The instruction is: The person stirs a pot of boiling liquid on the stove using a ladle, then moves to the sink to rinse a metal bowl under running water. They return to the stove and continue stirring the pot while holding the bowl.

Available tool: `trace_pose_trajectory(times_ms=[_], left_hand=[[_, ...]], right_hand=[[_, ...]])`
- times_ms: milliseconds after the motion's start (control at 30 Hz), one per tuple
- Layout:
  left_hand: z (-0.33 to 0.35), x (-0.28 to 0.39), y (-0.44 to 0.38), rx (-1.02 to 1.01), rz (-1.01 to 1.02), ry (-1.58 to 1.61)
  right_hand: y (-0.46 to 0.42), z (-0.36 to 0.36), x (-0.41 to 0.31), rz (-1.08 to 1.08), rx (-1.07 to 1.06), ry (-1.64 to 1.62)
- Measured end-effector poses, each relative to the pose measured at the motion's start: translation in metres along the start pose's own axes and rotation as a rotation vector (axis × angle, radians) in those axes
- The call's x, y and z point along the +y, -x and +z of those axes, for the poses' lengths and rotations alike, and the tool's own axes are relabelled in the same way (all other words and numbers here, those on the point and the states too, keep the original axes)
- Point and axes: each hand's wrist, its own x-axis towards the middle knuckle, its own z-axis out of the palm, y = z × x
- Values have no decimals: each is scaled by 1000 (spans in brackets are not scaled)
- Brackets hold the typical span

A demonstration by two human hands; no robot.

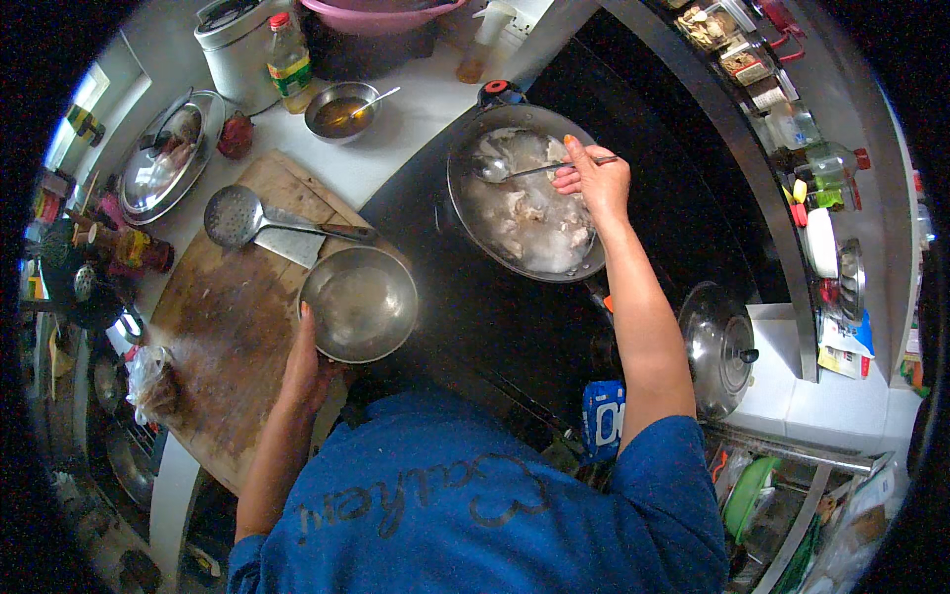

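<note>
My right hand (pixel 600 182) grips the thin dark handle of a metal spoon (pixel 491 169) over a dark wok (pixel 454 204). The spoon's bowl lies at the left side of the cloudy liquid. Pale chunks of what looks like meat (pixel 525 208) sit in that liquid, with whitish foam (pixel 553 260) near the lower rim. With my left hand (pixel 308 364) I hold a metal bowl (pixel 359 304) by its left edge and underside, close to my body. A thin layer of liquid seems to cover its bottom; how deep is unclear.
A skimmer (pixel 234 217) rests across a cleaver (pixel 293 241) on the wooden cutting board (pixel 223 334). Beyond stand a bowl of amber liquid (pixel 343 111), a red-capped bottle (pixel 288 67) and a lidded dish (pixel 167 167). A wok lid (pixel 716 349) is at right, below shelves of jars (pixel 746 63).
</note>
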Motion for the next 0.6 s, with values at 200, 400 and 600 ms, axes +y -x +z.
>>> trace_pose_trajectory(times_ms=[200,400,600], left_hand=[[10,2,2,88,13,60],[15,3,4,116,19,62],[2,3,2,8,-5,-16]], right_hand=[[-4,-1,4,-26,14,7],[-10,1,8,-40,33,0],[-15,2,15,-59,26,-41]])
